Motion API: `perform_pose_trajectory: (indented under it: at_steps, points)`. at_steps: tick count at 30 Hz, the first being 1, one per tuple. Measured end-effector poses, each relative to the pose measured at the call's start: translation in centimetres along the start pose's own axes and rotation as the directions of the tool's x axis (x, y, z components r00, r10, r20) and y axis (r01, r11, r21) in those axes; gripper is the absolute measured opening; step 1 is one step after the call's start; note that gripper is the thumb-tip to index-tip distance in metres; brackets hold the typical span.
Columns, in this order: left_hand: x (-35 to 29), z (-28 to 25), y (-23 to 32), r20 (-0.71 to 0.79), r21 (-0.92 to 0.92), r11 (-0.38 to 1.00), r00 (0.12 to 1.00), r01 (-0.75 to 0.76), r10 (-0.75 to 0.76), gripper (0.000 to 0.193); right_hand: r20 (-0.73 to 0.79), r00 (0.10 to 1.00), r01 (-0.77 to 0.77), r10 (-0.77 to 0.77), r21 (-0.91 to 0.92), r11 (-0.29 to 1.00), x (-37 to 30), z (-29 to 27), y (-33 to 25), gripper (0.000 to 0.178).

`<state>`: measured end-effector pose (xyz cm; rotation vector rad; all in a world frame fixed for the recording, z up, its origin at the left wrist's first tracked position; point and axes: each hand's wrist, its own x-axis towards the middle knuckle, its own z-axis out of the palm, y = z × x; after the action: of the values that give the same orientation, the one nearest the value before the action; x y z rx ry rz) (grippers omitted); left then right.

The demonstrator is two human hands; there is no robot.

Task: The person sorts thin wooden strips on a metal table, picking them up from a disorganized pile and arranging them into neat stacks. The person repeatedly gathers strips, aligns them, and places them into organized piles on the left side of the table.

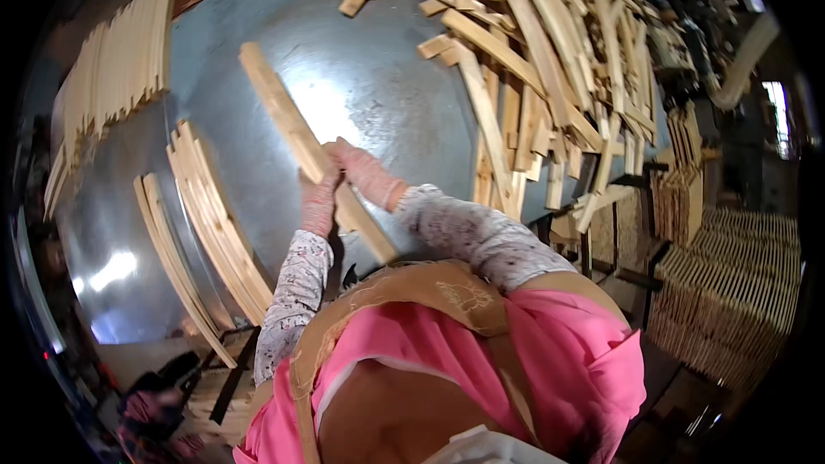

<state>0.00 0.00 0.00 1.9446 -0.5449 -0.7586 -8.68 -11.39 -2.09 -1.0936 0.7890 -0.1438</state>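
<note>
A pale wooden strip [279, 103] slants across the metal tabletop in front of me, its near end close to my apron. My left hand [319, 203], in a thin pinkish glove, is closed round the strip near its middle. From the right, my right hand [368, 175], gloved alike, grips the strip's edge just beside the left one. The fingertips of both hands nearly meet there. Part of the strip's middle is hidden beneath the hands, and some fingers are hard to make out.
A jumbled heap of wooden strips [533, 60] covers the table's right side. Left of me lie two small groups of strips [210, 206], with a neat row of strips [120, 60] farther off. Stacked wood [730, 283] stands right of the grey metal table [223, 60].
</note>
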Motion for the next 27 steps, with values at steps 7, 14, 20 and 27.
perform_pose_trajectory:
  at_steps: [7, 14, 20, 27]
  points:
    - [-5.8, -4.1, -1.8, -0.191, 0.705, 0.686, 0.98, 0.181, -0.062, 0.079, 0.518, 0.855, 0.507, -0.03, -0.822, 0.262, -2.8, 2.3, 2.4, 0.052]
    - [-14.8, -12.0, -2.4, -0.364, 0.927, -0.03, 0.877, 0.374, -0.314, 0.092, -0.404, 0.458, -0.418, -0.792, -0.884, 0.209, -12.9, -25.8, -12.4, 0.052]
    - [-11.8, -8.4, -1.2, -0.345, 0.828, 0.458, 0.938, 0.324, -0.039, 0.095, -0.591, 0.444, -0.554, -0.673, -0.772, 0.312, -16.9, -36.7, -12.3, 0.062]
    - [-5.2, 14.7, 6.9, 0.654, -0.537, 0.576, 0.735, 0.616, -0.176, 0.043, -0.17, 0.855, 0.047, -0.49, -0.916, 0.399, -17.5, -25.5, -9.3, 0.065]
